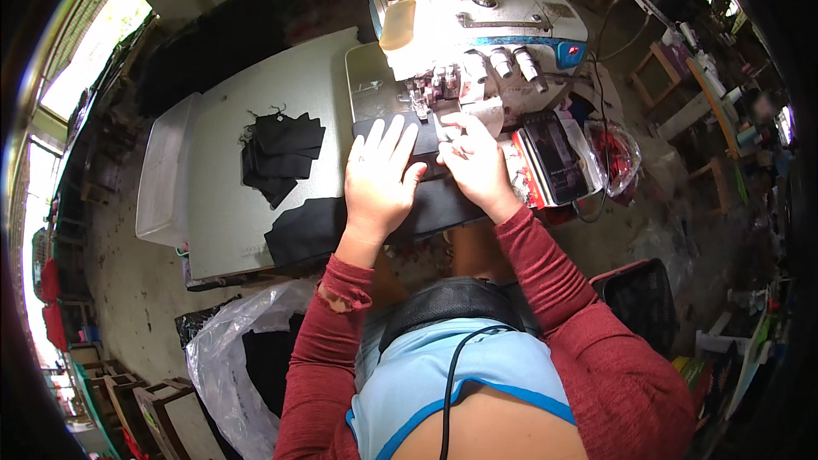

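My left hand [380, 181] lies flat, fingers spread, on a strip of black fabric [433, 206] at the front of the sewing machine [520, 27]. The strip runs from the machine's needle area [422, 102] toward the table's front edge. At the fabric's right edge is my right hand [477, 169], its fingers curled in close to the needle area. Whether those fingertips pinch the fabric or something small is hidden. More black fabric [305, 232] extends left of my left wrist.
Small black fabric pieces [285, 153] lie piled on the white table [217, 196], beside a translucent bin [166, 175]. A phone [555, 158] with a cable rests right of my right hand. Below stand a clear plastic bag [221, 358] and a black basket [643, 298].
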`<state>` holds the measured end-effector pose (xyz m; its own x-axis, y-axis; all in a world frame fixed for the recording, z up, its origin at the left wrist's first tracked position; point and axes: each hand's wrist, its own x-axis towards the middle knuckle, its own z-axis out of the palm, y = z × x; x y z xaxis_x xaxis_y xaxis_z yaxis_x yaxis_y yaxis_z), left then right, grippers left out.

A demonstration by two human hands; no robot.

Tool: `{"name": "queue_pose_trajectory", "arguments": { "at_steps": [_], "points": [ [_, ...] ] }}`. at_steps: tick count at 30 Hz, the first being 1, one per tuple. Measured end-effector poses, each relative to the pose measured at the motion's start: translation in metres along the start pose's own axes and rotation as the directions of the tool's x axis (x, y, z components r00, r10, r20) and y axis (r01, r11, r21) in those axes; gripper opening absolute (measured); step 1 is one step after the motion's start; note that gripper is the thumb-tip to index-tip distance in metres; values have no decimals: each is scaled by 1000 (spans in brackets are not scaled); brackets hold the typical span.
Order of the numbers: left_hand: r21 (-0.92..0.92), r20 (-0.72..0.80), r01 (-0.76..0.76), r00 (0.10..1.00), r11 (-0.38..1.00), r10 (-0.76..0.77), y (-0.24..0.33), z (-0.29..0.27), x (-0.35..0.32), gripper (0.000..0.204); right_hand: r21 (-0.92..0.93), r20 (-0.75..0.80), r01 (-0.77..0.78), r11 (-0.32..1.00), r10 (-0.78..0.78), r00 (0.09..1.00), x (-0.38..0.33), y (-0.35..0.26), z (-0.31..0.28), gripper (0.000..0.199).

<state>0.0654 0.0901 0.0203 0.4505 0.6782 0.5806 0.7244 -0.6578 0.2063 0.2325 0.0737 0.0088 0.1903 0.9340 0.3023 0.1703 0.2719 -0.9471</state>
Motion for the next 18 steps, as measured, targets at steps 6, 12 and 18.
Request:
{"name": "queue_pose_trajectory", "arguments": {
  "at_steps": [6, 12, 18],
  "points": [
    [43, -48, -10, 999, 999, 12, -1, 3, 0, 45, -420, 95, 197, 886, -172, 980, -10, -10, 6, 48],
    [75, 22, -47, 999, 996, 46, -14, 9, 21, 39, -689, 54, 66, 722, -39, 998, -15, -13, 4, 54],
    [-79, 148, 286, 951, 955, -272, -91, 27, 75, 38, -588, 88, 185, 787, -165, 982, -25, -16, 10, 45]
  ]
}}
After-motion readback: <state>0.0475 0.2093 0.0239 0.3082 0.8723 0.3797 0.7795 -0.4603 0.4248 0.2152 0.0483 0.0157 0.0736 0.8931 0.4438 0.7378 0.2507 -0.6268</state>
